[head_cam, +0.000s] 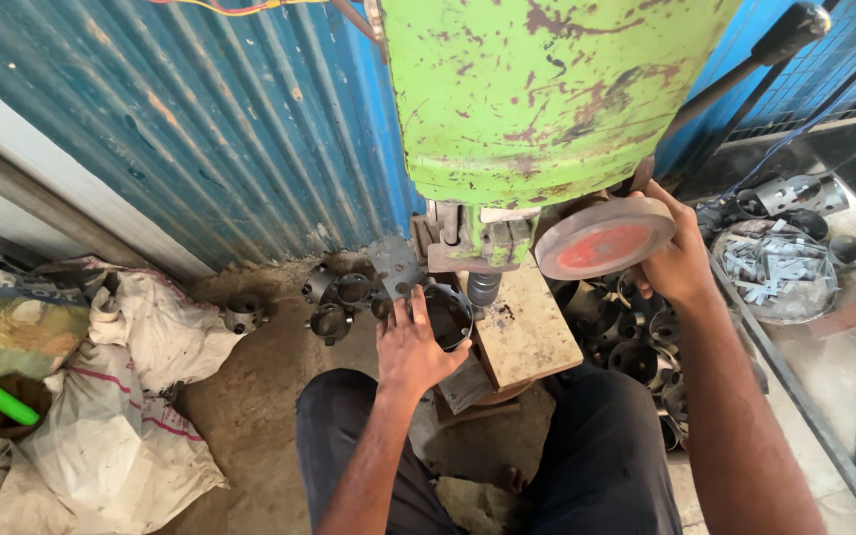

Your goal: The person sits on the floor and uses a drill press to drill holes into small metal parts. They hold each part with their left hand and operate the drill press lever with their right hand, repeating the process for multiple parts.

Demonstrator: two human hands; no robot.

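A green, paint-chipped press machine stands in front of me, its ram hanging over a worn work plate. My left hand grips a dark round metal cup at the plate's left edge, just beside the ram. A perforated metal bracket juts up behind that hand. My right hand is wrapped around the rim of the machine's red-faced hand wheel on the right side.
Several dark metal cups lie on the dirt floor at the left and more are piled at the right. A bowl of small grey metal strips sits at the right. White sacks lie left, against a blue corrugated wall.
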